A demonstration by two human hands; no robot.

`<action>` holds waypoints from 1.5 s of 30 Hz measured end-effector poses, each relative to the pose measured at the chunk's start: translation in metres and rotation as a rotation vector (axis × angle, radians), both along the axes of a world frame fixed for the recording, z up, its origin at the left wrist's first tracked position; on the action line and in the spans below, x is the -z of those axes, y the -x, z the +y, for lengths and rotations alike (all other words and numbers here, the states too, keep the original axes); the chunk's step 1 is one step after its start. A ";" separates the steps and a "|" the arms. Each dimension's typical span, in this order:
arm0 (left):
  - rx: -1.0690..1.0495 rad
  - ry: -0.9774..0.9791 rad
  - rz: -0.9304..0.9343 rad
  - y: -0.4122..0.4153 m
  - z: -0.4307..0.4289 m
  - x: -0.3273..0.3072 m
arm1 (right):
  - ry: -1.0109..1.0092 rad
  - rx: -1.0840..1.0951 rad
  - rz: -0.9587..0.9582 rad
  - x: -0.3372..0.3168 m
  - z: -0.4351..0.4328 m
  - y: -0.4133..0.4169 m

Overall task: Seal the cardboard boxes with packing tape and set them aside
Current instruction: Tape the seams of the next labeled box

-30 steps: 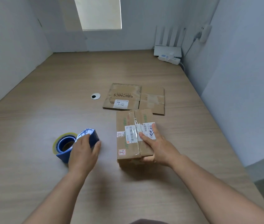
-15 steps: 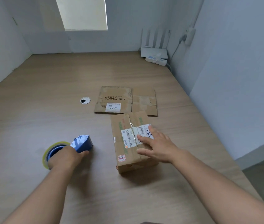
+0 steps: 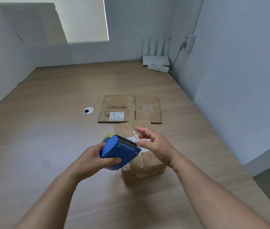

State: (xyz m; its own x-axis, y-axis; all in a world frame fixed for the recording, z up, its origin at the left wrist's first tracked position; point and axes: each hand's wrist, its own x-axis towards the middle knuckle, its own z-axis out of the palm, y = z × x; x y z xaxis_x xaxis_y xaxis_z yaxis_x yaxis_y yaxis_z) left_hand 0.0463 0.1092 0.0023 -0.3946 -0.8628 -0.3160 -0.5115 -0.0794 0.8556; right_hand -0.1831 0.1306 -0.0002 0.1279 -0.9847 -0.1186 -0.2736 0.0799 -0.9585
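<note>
Half a second ago the blue plastic tape dispenser [image 3: 119, 150] sat on the table under the left hand [image 3: 94, 161]. Now it is lifted off the surface and held over the near-left part of the brown cardboard box [image 3: 149, 158]. The left hand grips its body, fingers wrapped under, thumb on the near side. The right hand [image 3: 155, 144] was flat on the box top and is now raised off it, fingers loose and spread, holding nothing. Its thumb tip is right by the dispenser's toothed edge; contact unclear.

The dispenser's serrated blade faces up and away. A yellowish tape roll [image 3: 107, 136] peeks out behind it. The box sits on the table in front of the person, slightly skewed, flaps closed. It has old clear tape along the centre seam, a white barcode label on top and a small red-marked sticker on the near-left corner. The hands and dispenser partly hide it.

Flattened brown cardboard [image 3: 147, 108] printed "SIBIONICS" lies just beyond the box. The light wooden table [image 3: 48, 129] has a round cable grommet [image 3: 88, 110] left of the flat cardboard. At the far right corner are a white router [image 3: 155, 59] with upright antennas, a white power strip [image 3: 158, 68] and a plug in a wall socket [image 3: 189, 42]. Grey-white walls surround the table.
</note>
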 end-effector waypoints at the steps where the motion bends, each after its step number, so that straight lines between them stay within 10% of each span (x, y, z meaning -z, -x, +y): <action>1: 0.020 -0.003 0.011 0.004 0.002 -0.004 | -0.003 -0.003 -0.046 -0.002 0.001 0.000; 17: 0.031 -0.006 -0.106 0.020 0.009 -0.027 | 0.141 0.172 0.008 -0.009 0.003 0.011; 45: 0.126 -0.199 -0.649 -0.032 -0.017 0.006 | -0.266 0.728 0.029 0.089 0.046 0.050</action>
State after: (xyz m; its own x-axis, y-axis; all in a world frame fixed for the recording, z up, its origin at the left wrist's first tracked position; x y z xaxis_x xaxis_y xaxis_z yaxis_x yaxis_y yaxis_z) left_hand 0.0781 0.0917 -0.0038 -0.1656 -0.7242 -0.6694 -0.9309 -0.1093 0.3486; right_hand -0.2333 0.1767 -0.0890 -0.5477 -0.7573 -0.3557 -0.0890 0.4755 -0.8752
